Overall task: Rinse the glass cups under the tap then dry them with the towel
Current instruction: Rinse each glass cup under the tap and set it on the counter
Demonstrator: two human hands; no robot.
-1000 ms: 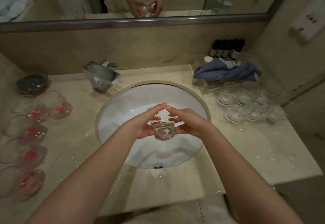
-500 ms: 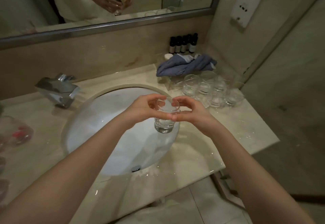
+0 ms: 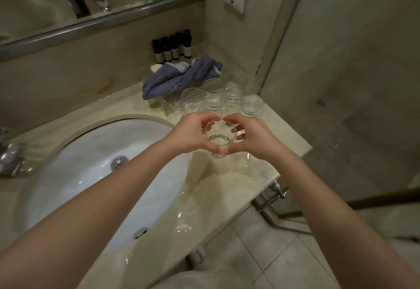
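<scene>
We had carried the glass cup (image 3: 219, 137), both hands (image 3: 193, 133) (image 3: 254, 137) clasped around it, from over the basin (image 3: 91, 152) toward the towel (image 3: 179, 77) beyond; drying came next.

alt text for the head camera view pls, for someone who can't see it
Both hands, left hand and right hand, hold a glass cup upright above the wet counter, right of the sink, near clustered glasses and a blue towel.

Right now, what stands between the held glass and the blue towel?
In the head view, a cluster of clear glass cups stands on the counter between the held glass and the blue towel.
</scene>
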